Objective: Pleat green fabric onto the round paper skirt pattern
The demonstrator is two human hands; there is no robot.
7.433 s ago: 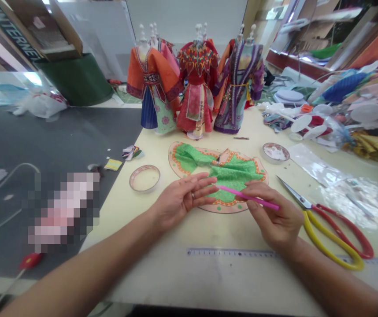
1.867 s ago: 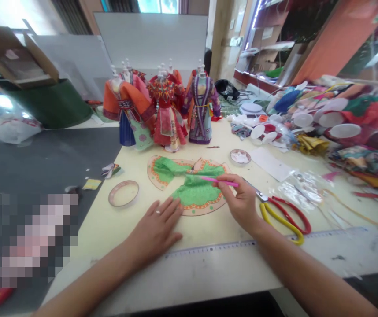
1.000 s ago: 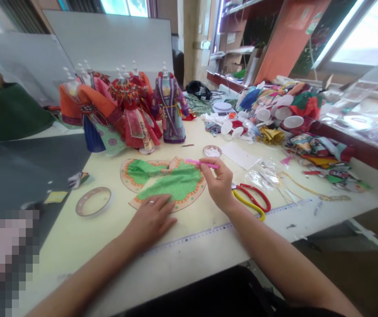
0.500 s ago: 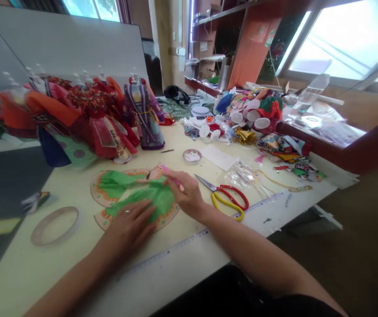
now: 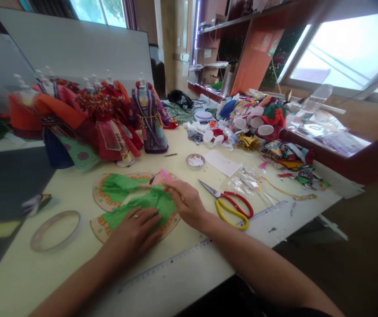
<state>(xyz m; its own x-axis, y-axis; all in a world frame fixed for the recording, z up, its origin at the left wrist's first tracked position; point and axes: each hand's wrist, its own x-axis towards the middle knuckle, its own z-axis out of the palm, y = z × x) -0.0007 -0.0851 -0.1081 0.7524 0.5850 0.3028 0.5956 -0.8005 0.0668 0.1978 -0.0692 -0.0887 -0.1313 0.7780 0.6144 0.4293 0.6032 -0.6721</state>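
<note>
A green cloth piece (image 5: 157, 200) with an orange-patterned, tan scalloped border lies spread in a rough ring on the cream table. My left hand (image 5: 141, 224), a ring on one finger, rests flat over its near part with the fingers stretched out. At the cloth's right end, the fingers of my right hand (image 5: 185, 200) are closed around a slim pink tool (image 5: 165, 174). Its far end pokes out over the pale pink part of the cloth; the rest is hidden in my grip. Beside my right wrist lie scissors (image 5: 225, 198) with one red and one yellow handle.
A tape roll (image 5: 55, 231) lies left of the cloth. Behind it stand dressed doll figures (image 5: 149, 119) and a small round dish (image 5: 195, 161) with white bits. Fabric scraps (image 5: 288, 149) pile up at the right. A ruler (image 5: 176, 259) runs along the near side.
The view has shifted slightly, so the scene sits a little lower and further right. Both hands stay on the cloth, and less of the pink tool shows below my right fingers.
</note>
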